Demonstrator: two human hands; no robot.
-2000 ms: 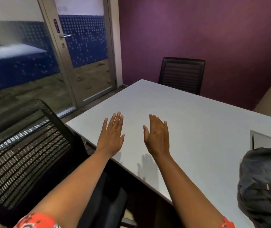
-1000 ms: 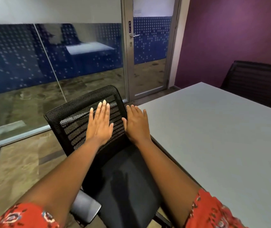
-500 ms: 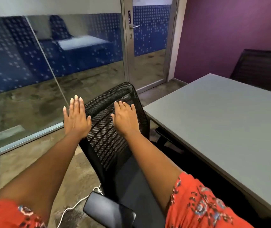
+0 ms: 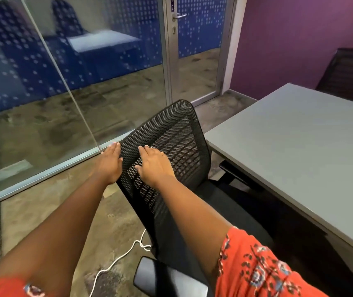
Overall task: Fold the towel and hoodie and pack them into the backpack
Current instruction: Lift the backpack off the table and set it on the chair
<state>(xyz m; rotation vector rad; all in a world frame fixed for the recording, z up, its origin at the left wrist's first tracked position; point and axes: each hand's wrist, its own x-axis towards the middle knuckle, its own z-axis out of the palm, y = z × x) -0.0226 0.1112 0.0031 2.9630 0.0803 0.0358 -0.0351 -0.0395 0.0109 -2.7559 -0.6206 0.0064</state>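
- The view has swung away from the table (image 4: 289,146) and onto a black mesh chair (image 4: 171,133). The dark backpack that sat at the table's near right corner two seconds ago is now out of sight, somewhere off to the right of both hands.
- Half a second ago the left hand (image 4: 109,163) hung in the air to the left of the chair back; now it lies against the left edge of that back, fingers straight and together.
- The right hand (image 4: 154,163) has stayed over the mesh and now lies flat on it, fingers straight and slightly fanned, holding nothing.
- Neither hand pinches or curls around anything; both look like open palms laid on the chair.
- No towel or hoodie shows anywhere, so I cannot tell where they lie.
- Judging from this, folding has not begun; the person seems to be shifting the chair aside, perhaps to get at the clothes.
- A white cable (image 4: 117,258) trails on the floor below the forearms, close to the chair's base.
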